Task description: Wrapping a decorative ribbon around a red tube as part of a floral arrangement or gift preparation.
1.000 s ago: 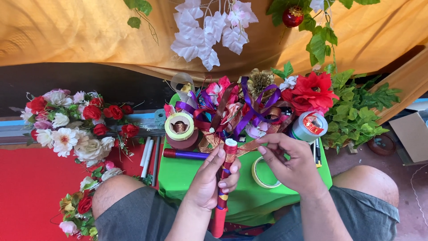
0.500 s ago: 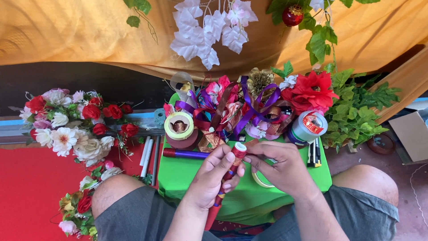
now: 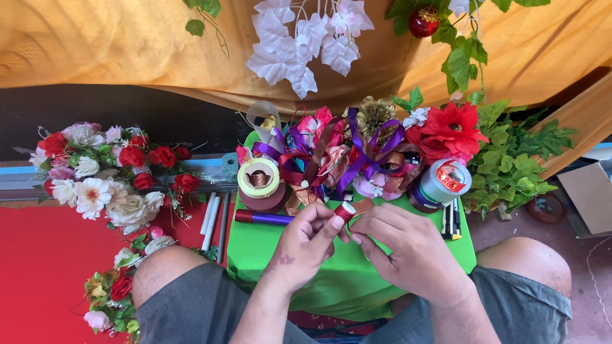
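Red stick (image 3: 345, 211) has swung up since half a second ago: only its tip shows now, pinched by left hand (image 3: 305, 245), with right hand (image 3: 408, 250) closed on a brown ribbon strip (image 3: 363, 205) just beside it, both over the green table (image 3: 268, 251). Left to right: flower garland (image 3: 102, 175) on the red floor, white sticks (image 3: 210, 220), purple pen (image 3: 262, 218), tape rolls (image 3: 259, 178), ribbon-and-flower pile (image 3: 357, 153), striped roll (image 3: 444, 180), green leaves (image 3: 516, 169). Pile crowds the far edge, near table half is covered by the hands; stick's shaft is hidden behind the left fingers, garland cut off at bottom left.
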